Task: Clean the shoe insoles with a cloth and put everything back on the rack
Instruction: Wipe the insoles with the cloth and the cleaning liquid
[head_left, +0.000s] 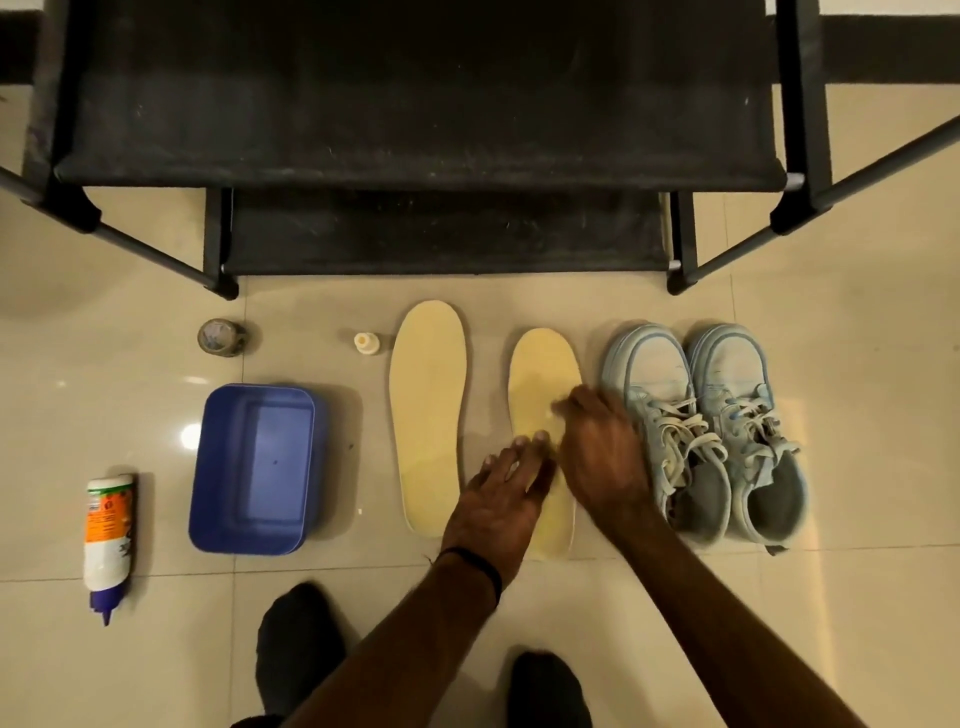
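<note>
Left hand (501, 483) presses flat, fingers straight, on the right-hand insole (543, 395) lying on the floor between the other insole (428, 415) and the shoes (701, 431), likely pinning it while the blurred right hand (602, 457) rubs; its grasp and any cloth indiscernible.

A home, likely an entry or hallway corner. Shown by glossy beige floor tiles (857, 364), a black fabric-shelved shoe rack (415, 104) standing on them, light blue sneakers (706, 431) with insoles (428, 410) laid out on the floor, a blue basin (254, 467), a bottle (109, 540), socked feet (298, 644).
</note>
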